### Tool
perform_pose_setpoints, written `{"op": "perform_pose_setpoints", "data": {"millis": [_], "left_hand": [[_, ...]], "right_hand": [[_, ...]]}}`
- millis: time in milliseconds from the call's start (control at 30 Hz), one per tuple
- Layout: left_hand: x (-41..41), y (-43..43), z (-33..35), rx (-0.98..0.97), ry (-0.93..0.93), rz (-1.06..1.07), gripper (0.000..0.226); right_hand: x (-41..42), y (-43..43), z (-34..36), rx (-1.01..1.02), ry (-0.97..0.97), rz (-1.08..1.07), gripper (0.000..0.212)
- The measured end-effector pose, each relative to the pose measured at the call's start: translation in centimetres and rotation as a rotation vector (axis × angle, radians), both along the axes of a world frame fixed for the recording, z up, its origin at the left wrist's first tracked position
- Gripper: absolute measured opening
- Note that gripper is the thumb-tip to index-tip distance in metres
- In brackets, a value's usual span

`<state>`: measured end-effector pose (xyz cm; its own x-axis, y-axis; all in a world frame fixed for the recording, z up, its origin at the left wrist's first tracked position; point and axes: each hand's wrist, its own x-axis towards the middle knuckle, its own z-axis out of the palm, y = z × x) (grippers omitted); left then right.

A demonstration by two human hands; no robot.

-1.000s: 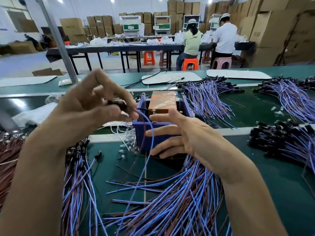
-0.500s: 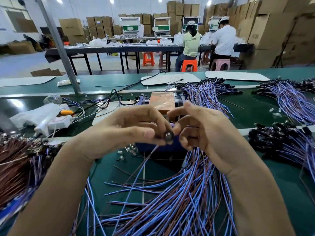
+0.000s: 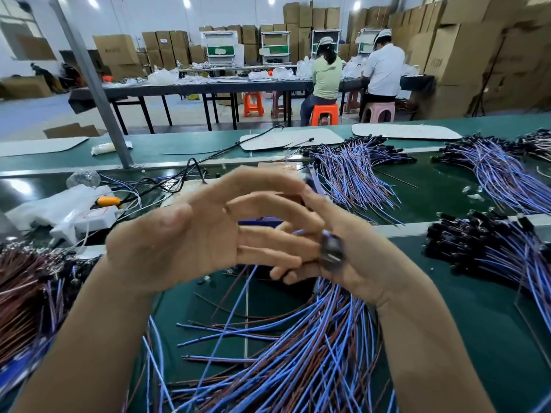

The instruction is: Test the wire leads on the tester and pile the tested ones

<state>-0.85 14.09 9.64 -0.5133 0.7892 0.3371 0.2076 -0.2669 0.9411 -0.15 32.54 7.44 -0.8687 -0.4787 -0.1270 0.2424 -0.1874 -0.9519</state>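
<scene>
Loosely, the right hand (image 3: pixel 351 251) cradles a dark cylindrical connector (image 3: pixel 331 251).

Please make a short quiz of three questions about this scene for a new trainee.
1. True or false: the right hand holds a dark connector.
2. Which colours are the wire leads piled under the hands? A) blue and brown B) green and yellow C) white only
3. Fill in: the left hand's fingers are ____.

Key: 1 true; 2 A; 3 spread open, gripping nothing.
</scene>
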Motion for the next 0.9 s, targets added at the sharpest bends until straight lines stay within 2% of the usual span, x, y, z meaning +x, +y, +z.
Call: {"op": "perform_pose_setpoints", "data": {"millis": [67,167,233,400,500,600,667,733,800,900], "left_hand": [[-0.6,-0.8,-0.4,-0.047,0.035,-0.102,0.048],[-2.1,-1.2,-1.1,-0.261,0.104,0.217,0.044],[-2.7,-0.8,-1.8,-0.291,0.07,0.383,0.046],[-2.8,1.1,-2.0,-0.076,-0.241,0.479,0.049],[-2.6,1.8,-2.1,0.071,-0.367,0.507,0.042],[-2.7,1.9,-2.1,0.237,-0.489,0.558,0.039],[-3.3,1.4,-2.2,0.297,-0.548,0.608,0.03],[-4.1,0.4,-2.1,0.315,-0.565,0.692,0.03],[-4.9,-0.6,-2.3,0.307,-0.527,0.809,0.056],[-5.4,-1.9,-3.2,0.234,-0.336,0.915,0.073]], "right_hand": [[0.1,0.7,0.1,-0.089,0.069,-0.066,0.045],[0.6,2.0,0.3,-0.19,0.267,-0.186,0.034],[0.9,2.6,0.4,-0.165,0.351,-0.18,0.033],[1.5,2.9,0.0,0.164,0.343,-0.069,0.037],[1.3,2.4,-0.3,0.269,0.343,-0.039,0.04],[1.4,2.3,-0.4,0.352,0.32,0.069,0.042],[0.9,2.4,-0.2,0.46,0.287,0.14,0.045],[0.1,2.5,0.0,0.62,0.262,0.17,0.048],[-0.7,2.8,-0.2,0.803,0.252,0.193,0.05],[-1.3,3.5,-1.6,1.011,0.222,0.247,0.047]]}}
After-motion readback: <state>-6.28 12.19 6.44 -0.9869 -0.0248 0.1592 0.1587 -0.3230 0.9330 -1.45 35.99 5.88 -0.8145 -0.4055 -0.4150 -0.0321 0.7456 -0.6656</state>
